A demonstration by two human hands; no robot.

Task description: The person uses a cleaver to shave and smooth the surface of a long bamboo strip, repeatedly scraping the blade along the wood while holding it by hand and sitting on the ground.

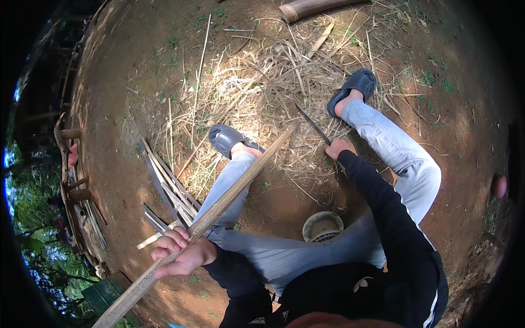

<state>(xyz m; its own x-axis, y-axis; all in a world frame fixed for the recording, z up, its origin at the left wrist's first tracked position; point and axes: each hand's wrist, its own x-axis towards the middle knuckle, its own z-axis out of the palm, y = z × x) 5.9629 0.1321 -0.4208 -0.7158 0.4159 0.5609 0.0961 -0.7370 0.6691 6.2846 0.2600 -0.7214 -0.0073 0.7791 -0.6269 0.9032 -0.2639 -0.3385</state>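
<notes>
My left hand [185,255] is wrapped round a long split bamboo strip [235,191]. The strip slants from the lower left edge up across my left shin, its upper end between my feet. My right hand [338,148] grips a knife [311,123] by its handle, which the fingers hide. Its dark, narrow blade points up and left, just to the right of the strip's upper end and apart from it. Under both lies a wide scatter of pale bamboo shavings [257,82].
Several split strips [169,186] lie beside my left leg. A thick bamboo pole [314,7] rests at the far edge. Below the knife, a round pale container [322,226] stands between my thighs. A rough wooden frame [68,169] is at the left. My sandalled feet flank the shavings.
</notes>
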